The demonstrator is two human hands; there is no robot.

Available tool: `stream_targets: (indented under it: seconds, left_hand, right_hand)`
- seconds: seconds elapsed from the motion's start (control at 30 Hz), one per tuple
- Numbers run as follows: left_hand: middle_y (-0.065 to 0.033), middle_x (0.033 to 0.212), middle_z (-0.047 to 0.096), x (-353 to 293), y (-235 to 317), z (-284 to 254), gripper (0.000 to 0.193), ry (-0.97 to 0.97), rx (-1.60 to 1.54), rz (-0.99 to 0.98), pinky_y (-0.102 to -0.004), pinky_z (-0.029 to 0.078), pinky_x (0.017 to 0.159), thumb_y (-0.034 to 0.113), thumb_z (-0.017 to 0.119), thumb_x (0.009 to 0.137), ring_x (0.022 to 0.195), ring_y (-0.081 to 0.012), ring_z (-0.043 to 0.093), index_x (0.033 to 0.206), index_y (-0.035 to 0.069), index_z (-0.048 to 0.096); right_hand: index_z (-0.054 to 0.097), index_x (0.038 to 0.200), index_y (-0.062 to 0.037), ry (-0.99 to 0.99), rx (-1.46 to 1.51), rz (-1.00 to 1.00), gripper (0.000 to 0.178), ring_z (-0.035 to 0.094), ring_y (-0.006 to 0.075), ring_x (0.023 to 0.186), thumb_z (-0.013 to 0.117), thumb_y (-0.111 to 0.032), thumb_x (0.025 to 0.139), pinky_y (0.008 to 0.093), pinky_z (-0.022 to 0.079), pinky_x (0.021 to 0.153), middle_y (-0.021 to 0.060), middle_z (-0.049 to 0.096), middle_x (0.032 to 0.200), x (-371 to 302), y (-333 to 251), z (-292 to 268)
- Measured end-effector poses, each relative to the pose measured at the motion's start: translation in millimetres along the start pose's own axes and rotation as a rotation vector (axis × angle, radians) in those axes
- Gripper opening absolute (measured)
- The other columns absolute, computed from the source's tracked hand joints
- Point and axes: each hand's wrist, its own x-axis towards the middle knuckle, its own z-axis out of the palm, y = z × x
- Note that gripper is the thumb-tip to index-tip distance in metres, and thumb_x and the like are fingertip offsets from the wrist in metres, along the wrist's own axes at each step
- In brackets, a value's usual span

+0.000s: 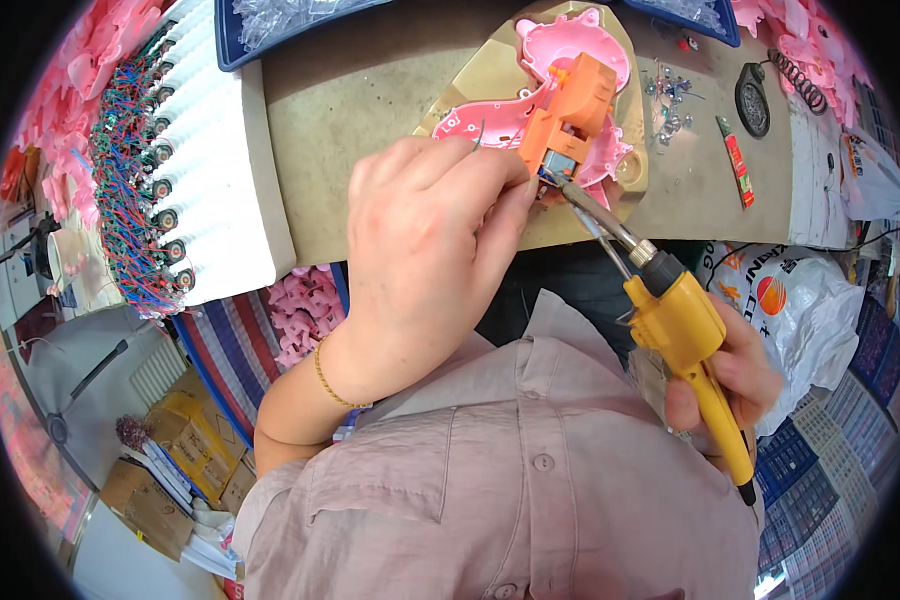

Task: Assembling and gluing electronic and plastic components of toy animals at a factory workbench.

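My right hand (735,375) is wrapped round a yellow soldering gun (678,318) with a black collar and a metal feed tube beside its tip. The tip meets the small metal motor (560,162) at the near end of an orange plastic housing (583,95). From the left, my left hand (425,225) pinches a thin wire against that same end; its fingertips partly hide the wire. The housing lies over pink plastic shells (575,40), which sit in a tan moulded holder (625,110).
Left of the holder, a white ridged foam tray (225,180) bears rows of small round parts with coloured wires. Blue bins (232,40) stand at the back. Rightward lie small clear parts (670,105), a red-and-green strip (736,165), a black oval piece (753,100) and a coiled cord (798,82).
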Motion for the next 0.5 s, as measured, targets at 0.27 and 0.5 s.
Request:
stream_targets:
  seconds: [0.27,0.5]
  left_hand:
    - [-0.0023,0.071,0.056,5,3,-6,0.007,-0.043,0.061,0.021,-0.0356,0.038,0.068,0.011,0.069,0.074,0.074,-0.0234,0.055,0.078,0.01,0.062]
    - [-0.0019,0.072,0.056,8,2,-10,0.009,-0.037,0.106,0.089,-0.0346,0.038,0.069,0.012,0.07,0.074,0.075,-0.0229,0.055,0.077,0.011,0.062]
  right_hand:
    - [0.047,0.121,0.0099,-0.366,0.227,0.592,0.048,0.067,0.028,0.068,0.062,-0.01,0.08,0.0323,0.053,0.06,0.0258,0.064,0.095,16,-24,-19]
    - [0.039,0.131,0.0056,0.109,0.224,0.344,0.056,0.067,0.0279,0.08,0.063,-0.014,0.085,0.0334,0.053,0.069,0.0286,0.061,0.105,-9,-3,-7]
